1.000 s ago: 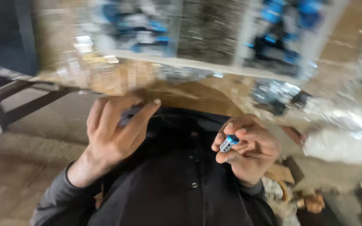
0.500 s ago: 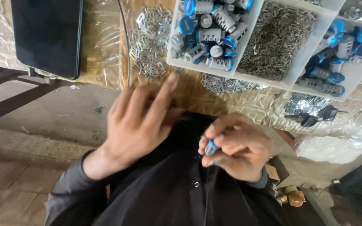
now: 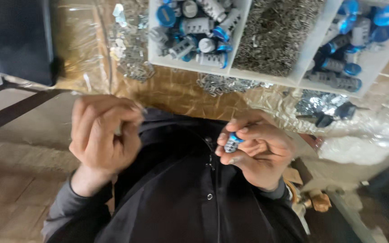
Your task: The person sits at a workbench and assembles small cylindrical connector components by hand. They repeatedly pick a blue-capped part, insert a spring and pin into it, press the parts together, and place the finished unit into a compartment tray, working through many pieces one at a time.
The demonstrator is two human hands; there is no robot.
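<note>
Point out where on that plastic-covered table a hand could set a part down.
One bare strip of the brown plastic-covered table: between the white divided tray and the near edge, bordered by heaps of small silver metal pieces. Crowded: every tray compartment, and the right corner with crumpled clear plastic.

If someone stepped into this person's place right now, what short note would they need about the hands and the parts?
Right hand: closed on a small grey cylinder with a blue cap, held at the fingertips over the lap.
Left hand: curled, fingers pinched together; whether anything small sits in that grip cannot be told.
Parts: the white divided tray on the foil-covered table holds more blue-capped cylinders in its outer compartments and small metal pieces in the middle one. Loose metal pieces lie beside the tray.
Done: one cylinder is in hand.
Left: many cylinders remain in the tray.
</note>
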